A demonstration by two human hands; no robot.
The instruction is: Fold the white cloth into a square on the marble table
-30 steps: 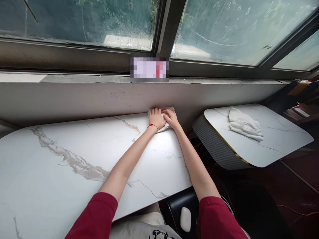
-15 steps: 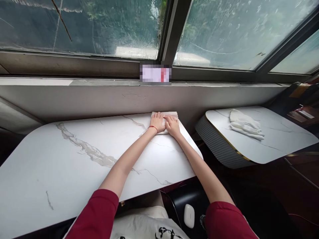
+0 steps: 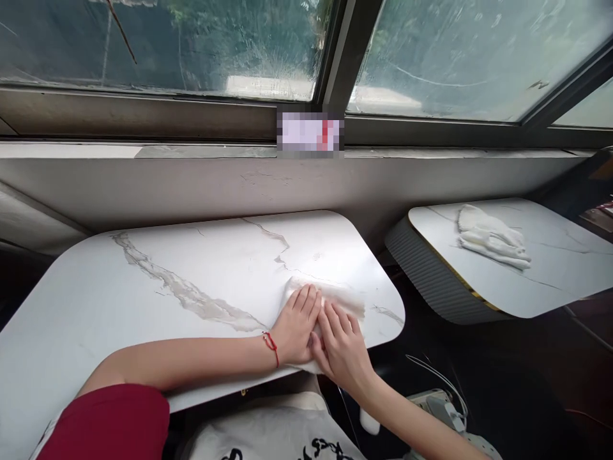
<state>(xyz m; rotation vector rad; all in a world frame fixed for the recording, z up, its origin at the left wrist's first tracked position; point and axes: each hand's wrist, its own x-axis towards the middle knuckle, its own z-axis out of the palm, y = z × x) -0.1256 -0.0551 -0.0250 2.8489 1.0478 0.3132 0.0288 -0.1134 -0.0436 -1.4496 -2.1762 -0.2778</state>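
A white cloth lies on the white marble-patterned table, close to its near right edge. Both of my hands press on it from above. My left hand, with a red string bracelet at the wrist, lies flat with its fingers pointing away from me. Beside it, my right hand also rests flat, its thumb against the left hand. The middle of the cloth is hidden under my palms.
To the right, a second marble-patterned table bears a crumpled white cloth. A low wall and windows border the far side. Below on the right are a power strip with cables and a white object.
Both hands have drawn the cloth from the table's far edge toward me, to the near right edge. My left elbow has bent outward, and the view has shifted slightly.
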